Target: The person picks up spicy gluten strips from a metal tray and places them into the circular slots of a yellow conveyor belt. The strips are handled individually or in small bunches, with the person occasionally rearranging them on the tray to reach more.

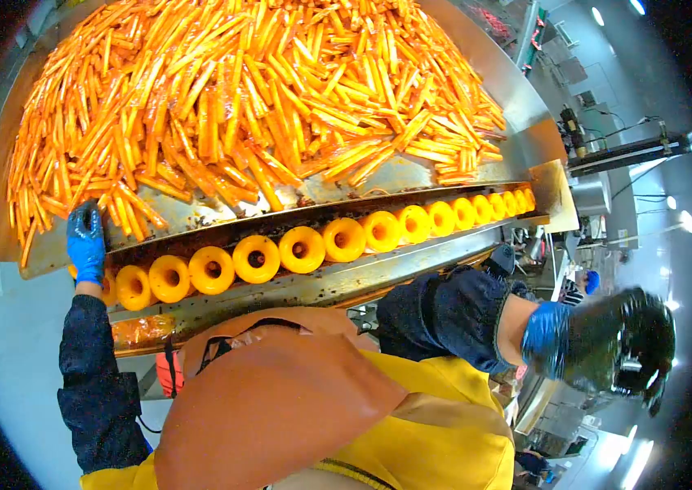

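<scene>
My left hand (85, 242), blue-gloved, lies flat and open on the tray (517, 98) lip, fingertips just touching the nearest orange sticks (240, 98); it grips nothing. The yellow rings (301, 249) run in a row just beside it, the leftmost partly hidden behind the wrist. My right hand (607, 347) is off right, well apart, blurred under something dark; I can't tell its grip.

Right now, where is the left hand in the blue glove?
In the head view, the left hand is at the far left, resting on the lower edge of the metal tray of orange sticks, just above the row of yellow rings.
</scene>
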